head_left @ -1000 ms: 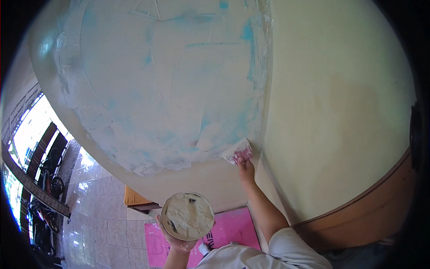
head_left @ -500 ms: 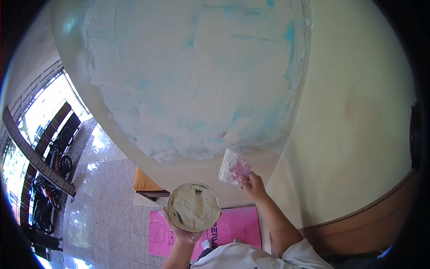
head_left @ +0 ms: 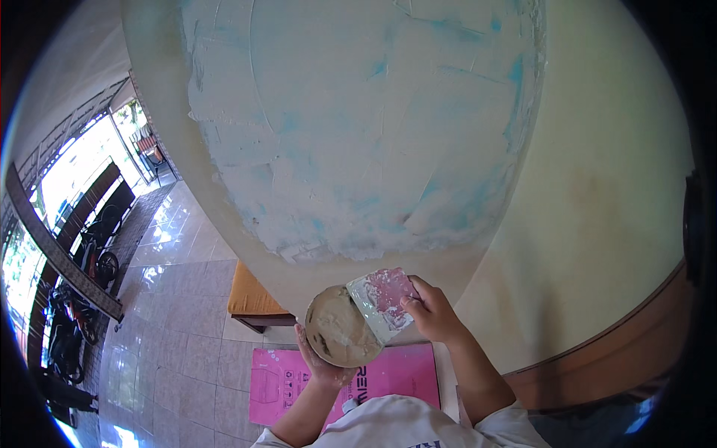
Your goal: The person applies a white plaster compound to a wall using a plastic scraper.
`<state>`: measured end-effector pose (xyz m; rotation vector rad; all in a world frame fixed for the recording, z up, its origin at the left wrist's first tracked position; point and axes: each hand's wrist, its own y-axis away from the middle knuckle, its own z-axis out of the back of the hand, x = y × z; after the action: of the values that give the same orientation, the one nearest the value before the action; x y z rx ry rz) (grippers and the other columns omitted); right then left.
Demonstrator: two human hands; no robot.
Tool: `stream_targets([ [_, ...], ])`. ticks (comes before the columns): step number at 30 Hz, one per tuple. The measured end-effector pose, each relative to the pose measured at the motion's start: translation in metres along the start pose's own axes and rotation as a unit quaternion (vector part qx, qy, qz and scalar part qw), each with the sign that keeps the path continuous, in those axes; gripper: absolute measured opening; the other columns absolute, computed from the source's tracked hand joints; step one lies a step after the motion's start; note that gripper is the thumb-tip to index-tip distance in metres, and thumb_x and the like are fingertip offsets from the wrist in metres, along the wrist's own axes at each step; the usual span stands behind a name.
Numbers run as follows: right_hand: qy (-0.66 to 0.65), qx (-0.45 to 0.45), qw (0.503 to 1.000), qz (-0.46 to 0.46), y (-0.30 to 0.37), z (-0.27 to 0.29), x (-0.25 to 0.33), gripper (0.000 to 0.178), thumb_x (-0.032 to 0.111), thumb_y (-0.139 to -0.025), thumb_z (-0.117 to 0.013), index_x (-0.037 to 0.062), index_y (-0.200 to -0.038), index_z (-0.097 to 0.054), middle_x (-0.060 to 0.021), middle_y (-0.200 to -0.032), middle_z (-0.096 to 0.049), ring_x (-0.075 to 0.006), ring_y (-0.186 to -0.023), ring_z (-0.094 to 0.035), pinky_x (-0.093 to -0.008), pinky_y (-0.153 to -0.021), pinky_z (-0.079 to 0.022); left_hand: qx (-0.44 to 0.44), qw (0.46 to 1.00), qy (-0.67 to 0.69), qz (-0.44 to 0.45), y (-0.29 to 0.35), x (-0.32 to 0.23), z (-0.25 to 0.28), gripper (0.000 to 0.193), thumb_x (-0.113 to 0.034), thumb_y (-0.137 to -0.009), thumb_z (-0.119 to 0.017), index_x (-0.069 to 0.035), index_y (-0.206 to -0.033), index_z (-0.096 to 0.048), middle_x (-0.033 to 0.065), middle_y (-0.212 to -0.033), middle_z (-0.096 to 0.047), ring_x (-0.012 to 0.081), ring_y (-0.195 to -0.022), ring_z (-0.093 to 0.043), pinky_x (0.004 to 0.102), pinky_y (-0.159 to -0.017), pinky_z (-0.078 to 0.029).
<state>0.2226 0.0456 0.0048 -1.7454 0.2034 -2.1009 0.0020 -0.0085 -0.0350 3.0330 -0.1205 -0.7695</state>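
My left hand (head_left: 323, 364) supports a round bowl (head_left: 334, 337) from below and its left side. Greyish-cream filler paste (head_left: 346, 328) lies in the bowl, with a few dark patches of the bottom showing through. My right hand (head_left: 433, 310) grips a wide, flat pink scraper (head_left: 387, 293), smeared with white paste. The scraper's edge reaches over the right side of the bowl's rim; whether it touches the paste I cannot tell. Ahead of both hands rises a wall (head_left: 336, 157) coated unevenly in whitish filler, with turquoise patches showing through.
A flattened pink cardboard sheet (head_left: 272, 384) lies on the tiled floor (head_left: 179, 336) by my feet. An orange-cushioned bench (head_left: 254, 293) stands left of the bowl. Motorbikes (head_left: 75, 313) are at the far left, outside. A brown curved panel (head_left: 597, 343) borders the right.
My right hand has brought the scraper from near the wall's lower part down to the bowl's rim. The bowl has shifted slightly right and up, and the view has turned a little.
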Motion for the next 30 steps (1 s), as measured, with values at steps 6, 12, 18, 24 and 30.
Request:
stream_targets([
  [6, 0.027, 0.022, 0.999, -0.020, 0.004, -0.014, 0.031, 0.026, 0.015, -0.094, -0.054, -0.0033, -0.113, -0.056, -0.0144, -0.069, -0.061, -0.0195, -0.057, -0.055, -0.0343, -0.057, -0.044, 0.031, 0.998, -0.055, -0.026, 0.009, -0.004, -0.024, 0.079, -0.072, -0.091, -0.039, -0.019, -0.149, -0.038, 0.0083, -0.151, -0.040, 0.0321, -0.135, -0.044, 0.0535, -0.107, -0.042],
  [12, 0.016, 0.066, 0.997, 0.020, 0.007, -0.018, 0.049, 0.025, 0.015, -0.096, -0.055, -0.0023, -0.114, -0.056, -0.0130, -0.068, -0.061, -0.0190, -0.056, -0.053, -0.0355, -0.056, -0.043, 0.026, 0.995, 0.086, 0.047, 0.011, -0.010, -0.021, 0.079, -0.072, -0.092, -0.039, -0.017, -0.148, -0.039, 0.0090, -0.148, -0.045, 0.0328, -0.132, -0.048, 0.0517, -0.107, -0.043],
  [18, 0.153, 0.084, 0.980, 0.097, 0.001, -0.024, 0.086, 0.028, 0.016, -0.092, -0.058, -0.0012, -0.114, -0.056, -0.0164, -0.070, -0.062, -0.0327, -0.059, -0.059, -0.0406, -0.058, -0.046, 0.044, 0.988, 0.132, 0.073, 0.013, -0.024, -0.028, 0.079, -0.072, -0.092, -0.040, -0.015, -0.146, -0.044, 0.0101, -0.144, -0.050, 0.0342, -0.128, -0.051, 0.0521, -0.106, -0.044],
  [24, 0.259, 0.098, 0.946, 0.165, -0.012, -0.057, 0.109, 0.029, 0.015, -0.086, -0.060, 0.0020, -0.113, -0.059, -0.0180, -0.069, -0.060, -0.0370, -0.061, -0.062, -0.0456, -0.056, -0.048, 0.047, 0.984, 0.149, 0.081, 0.010, -0.041, -0.011, 0.077, -0.072, -0.092, -0.040, -0.016, -0.144, -0.046, 0.0103, -0.143, -0.050, 0.0339, -0.127, -0.052, 0.0517, -0.105, -0.044],
  [30, 0.303, 0.085, 0.933, 0.173, -0.012, -0.071, 0.110, 0.033, 0.013, -0.083, -0.061, 0.0022, -0.113, -0.059, -0.0161, -0.069, -0.062, -0.0361, -0.060, -0.062, -0.0458, -0.057, -0.049, 0.034, 0.987, 0.140, 0.077, 0.010, -0.052, -0.010, 0.075, -0.071, -0.092, -0.039, -0.019, -0.144, -0.047, 0.0101, -0.144, -0.049, 0.0339, -0.128, -0.051, 0.0533, -0.104, -0.045],
])
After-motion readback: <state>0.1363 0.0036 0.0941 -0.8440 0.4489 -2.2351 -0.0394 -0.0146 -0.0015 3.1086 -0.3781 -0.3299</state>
